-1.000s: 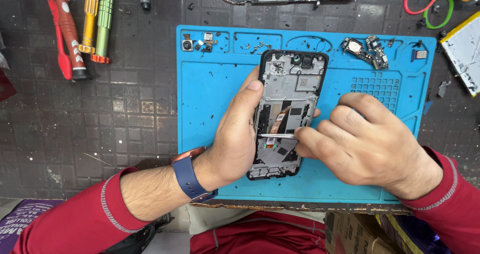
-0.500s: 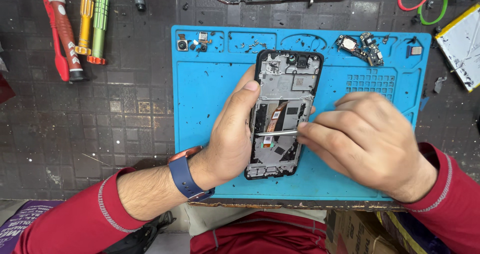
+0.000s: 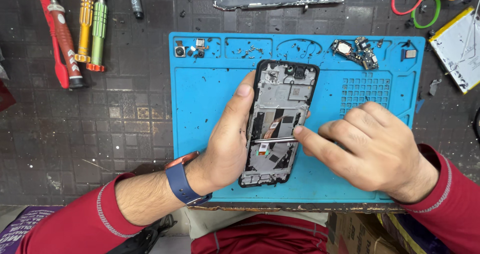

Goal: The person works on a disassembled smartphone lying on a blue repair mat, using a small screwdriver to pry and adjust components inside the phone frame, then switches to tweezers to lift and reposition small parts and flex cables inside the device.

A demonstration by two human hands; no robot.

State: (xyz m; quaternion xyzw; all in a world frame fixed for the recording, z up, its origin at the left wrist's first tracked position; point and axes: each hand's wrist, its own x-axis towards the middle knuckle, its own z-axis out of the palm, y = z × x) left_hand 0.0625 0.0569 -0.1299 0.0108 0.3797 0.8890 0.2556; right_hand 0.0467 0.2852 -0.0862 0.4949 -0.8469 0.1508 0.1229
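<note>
While the left hand (image 3: pixel 227 144) is still gripping the opened phone frame (image 3: pixel 277 121) on the blue mat (image 3: pixel 210 84), the right hand (image 3: pixel 372 151), fingers pinched on metal tweezers (image 3: pixel 274 140), is holding their tips inside the lower cavity, barely shifted.

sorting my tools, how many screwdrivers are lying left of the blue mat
3, side by side at the upper left, beside the blue mat: the red screwdriver, then the yellow screwdriver, then the green screwdriver. The frame's edge may hide others.
</note>
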